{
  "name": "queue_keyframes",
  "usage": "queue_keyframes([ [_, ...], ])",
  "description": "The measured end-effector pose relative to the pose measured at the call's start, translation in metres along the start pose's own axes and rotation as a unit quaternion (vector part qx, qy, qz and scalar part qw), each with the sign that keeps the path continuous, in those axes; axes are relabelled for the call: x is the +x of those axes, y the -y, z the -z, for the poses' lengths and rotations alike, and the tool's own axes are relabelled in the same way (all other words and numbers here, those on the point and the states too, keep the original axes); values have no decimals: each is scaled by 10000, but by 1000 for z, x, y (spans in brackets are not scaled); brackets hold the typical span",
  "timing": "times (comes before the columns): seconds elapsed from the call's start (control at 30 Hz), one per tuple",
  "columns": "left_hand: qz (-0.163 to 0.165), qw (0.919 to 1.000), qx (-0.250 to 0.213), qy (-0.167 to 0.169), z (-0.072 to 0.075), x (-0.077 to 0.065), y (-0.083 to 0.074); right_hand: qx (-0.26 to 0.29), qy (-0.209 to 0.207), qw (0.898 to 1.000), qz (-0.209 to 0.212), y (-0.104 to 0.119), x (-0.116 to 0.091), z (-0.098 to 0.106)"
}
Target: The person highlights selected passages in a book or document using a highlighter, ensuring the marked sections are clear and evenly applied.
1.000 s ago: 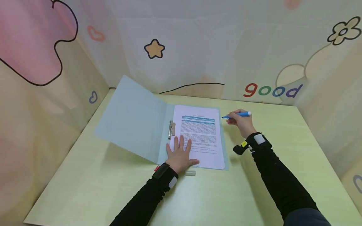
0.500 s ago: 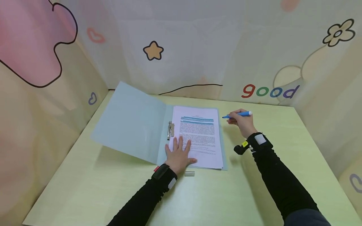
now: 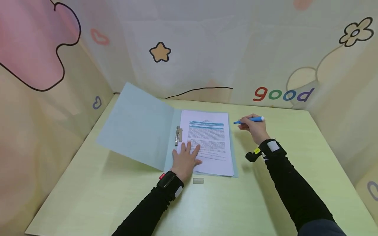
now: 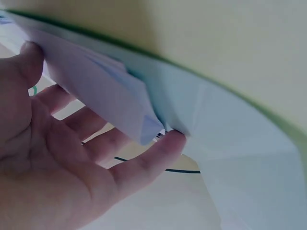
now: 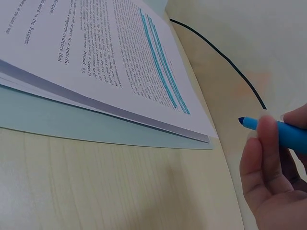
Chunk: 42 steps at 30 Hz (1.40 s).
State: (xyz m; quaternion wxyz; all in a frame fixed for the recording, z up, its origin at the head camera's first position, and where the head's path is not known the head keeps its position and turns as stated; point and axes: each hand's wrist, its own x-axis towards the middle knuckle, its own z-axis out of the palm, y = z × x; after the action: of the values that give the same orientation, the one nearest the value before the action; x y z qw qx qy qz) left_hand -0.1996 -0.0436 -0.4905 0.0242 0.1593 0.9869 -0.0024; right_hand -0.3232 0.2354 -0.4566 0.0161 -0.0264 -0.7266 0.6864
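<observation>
A light blue folder [image 3: 138,127] lies spread on the table, its left cover raised at a slant. White printed pages [image 3: 212,164] sit on its right side beside a metal clip [image 3: 178,135]; blue highlighting marks several lines near the top. My left hand [image 3: 184,162] rests with spread fingers on the lower left of the pages. In the left wrist view, its fingers [image 4: 148,163] reach to the page and folder edge. Right of the folder, above the table, my right hand [image 3: 253,127] pinches an uncapped blue highlighter [image 5: 290,136], its dark tip pointing left toward the pages.
A small translucent grey cap-like piece [image 3: 198,181] lies on the table just below the folder's front edge. Printed fabric walls [image 3: 200,55] close off the back and both sides of the pale wood table [image 3: 236,209].
My left hand has shifted slightly left, its thumb drawn up and inward on the page. My right hand, still holding the highlighter, has drifted a little to the right.
</observation>
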Motion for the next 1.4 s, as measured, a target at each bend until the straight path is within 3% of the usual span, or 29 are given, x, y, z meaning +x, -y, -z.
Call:
queue_keyframes([
  [0.17, 1, 9997, -131, -189, -2, 2, 2, -158, 23, 9999, -12, 3, 0, 0],
  [0.33, 13, 9996, -186, -214, -1, 1, 2, -828, 474, 9954, -35, 6, -3, -3],
  [0.47, 8, 9995, -154, -265, -1, 4, 2, -1362, 760, 9875, 217, 9, -5, -6],
  [0.63, 54, 9991, -305, -281, 0, 7, 3, -1739, 781, 9810, 373, 10, -7, -7],
  [0.83, 83, 9986, -379, -368, 0, 11, 5, -2389, 977, 9659, 192, 3, -9, -13],
  [1.17, -81, 9968, -661, -450, 1, 12, 14, -2916, 896, 9523, 86, -2, -9, -44],
  [1.27, -201, 9954, -837, -411, 5, 12, 16, -2843, 833, 9550, 138, 5, -8, -53],
  [1.4, -161, 9910, -1320, -157, 14, 12, 15, -2146, 626, 9747, 55, 18, -3, -63],
])
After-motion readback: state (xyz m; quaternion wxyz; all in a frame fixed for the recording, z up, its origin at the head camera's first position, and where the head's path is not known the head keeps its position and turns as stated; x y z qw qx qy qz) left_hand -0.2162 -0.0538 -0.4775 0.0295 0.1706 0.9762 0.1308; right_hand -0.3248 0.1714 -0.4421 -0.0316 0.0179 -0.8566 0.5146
